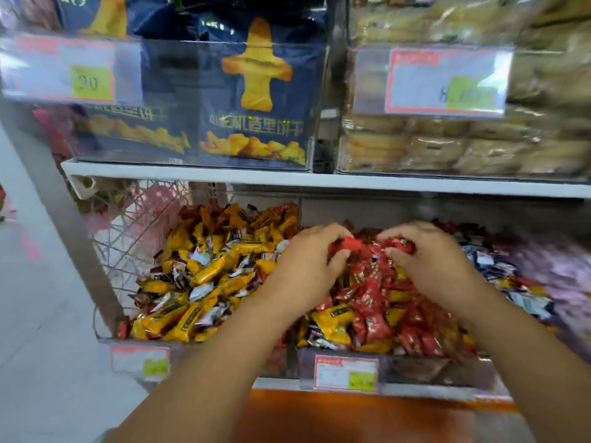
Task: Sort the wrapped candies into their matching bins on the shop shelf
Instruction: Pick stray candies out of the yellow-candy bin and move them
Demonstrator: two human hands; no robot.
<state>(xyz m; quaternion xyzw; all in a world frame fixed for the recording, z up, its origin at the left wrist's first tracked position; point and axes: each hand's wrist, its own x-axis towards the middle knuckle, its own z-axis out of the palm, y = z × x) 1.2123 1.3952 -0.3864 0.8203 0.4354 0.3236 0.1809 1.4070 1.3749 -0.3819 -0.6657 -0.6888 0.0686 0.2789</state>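
Motion blur smears much of the view. The print on the price labels point(347, 372) along the lower bins cannot be read, and the far right of the lower shelf dissolves into a purple-grey haze beyond the blue-and-white candies point(492, 266).

The left forearm crosses the divider between the two nearer bins and hides part of each front wall. The left hand point(303, 266) reaches over the middle bin point(415, 366), its fingers and thumb curled round a red wrapped candy point(347, 244). The right hand point(431, 263) is just beside it, with fingers bent and pinching more red candies point(399, 243) at the top of the heap. How many it holds cannot be made out.

The middle bin holds mostly red candies, with several yellow candies point(332, 321) mixed in near the front. The left bin point(179, 345) is heaped with yellow ones, and a few silver and brown wrappers lie among them.

The white shelf board point(224, 172) runs close above the bins, so the gap over the heaps is low. On that board stand dark blue biscuit bags point(252, 91) and clear-wrapped pastries point(447, 148), both cut off at the top. A wire basket point(128, 235) stands against the left bin's side, with open floor point(38, 314) further left.
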